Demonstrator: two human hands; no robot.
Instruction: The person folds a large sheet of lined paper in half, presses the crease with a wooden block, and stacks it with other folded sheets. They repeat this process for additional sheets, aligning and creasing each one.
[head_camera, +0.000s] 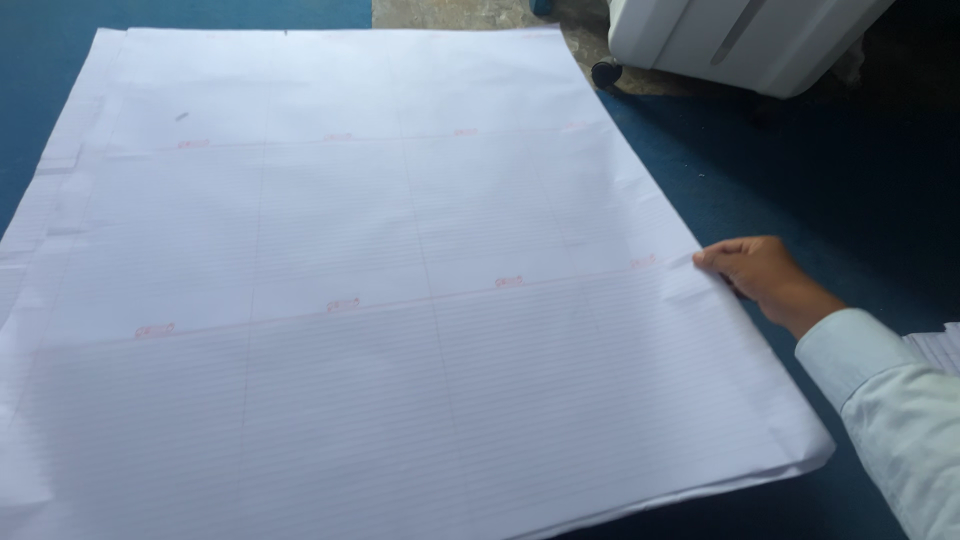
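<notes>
So the right hand (758, 274) has its fingers curled, pinching the right edge of a big stack of thin white ruled paper sheets (380, 300), which spreads out to the left of it over the blue worktop (850, 180). Nothing is lifted yet; the sheets lie flat, slightly creased, corners a bit uneven. Beyond the hand sits a white plastic wheeled unit (730, 35). The left hand isn't in view.

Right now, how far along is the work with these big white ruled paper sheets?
Done: the large white ruled paper sheets lie stacked flat on the blue surface, edges roughly aligned. In hand: the right hand grips the stack's right edge. Left: the lower right corner still shows offset layers. The left hand is out of view.
</notes>
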